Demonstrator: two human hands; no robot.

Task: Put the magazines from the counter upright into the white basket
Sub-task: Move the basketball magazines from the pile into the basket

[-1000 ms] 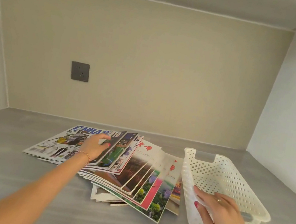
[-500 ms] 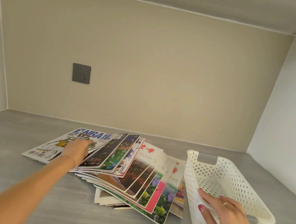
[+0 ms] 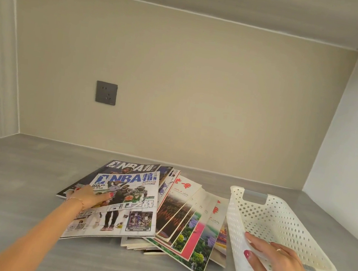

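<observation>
Left hand (image 3: 87, 196) pinches the top magazine (image 3: 120, 205); right hand (image 3: 271, 257) grips the basket (image 3: 288, 225) rim. Next, stand it upright inside.

The top basketball magazine (image 3: 123, 206) reads "NBA" in blue across its white cover. Just behind it, a dark magazine (image 3: 132, 166) shows "NBA" in white. Smaller print elsewhere is illegible.

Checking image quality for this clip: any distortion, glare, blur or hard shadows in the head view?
Head view: wide-angle bowing curves the wall and ceiling edges; light is soft and even, with faint shadows under the magazines and white basket; no harsh glare; the top NBA magazine cover reads sharply; right hand is slightly soft.
</observation>
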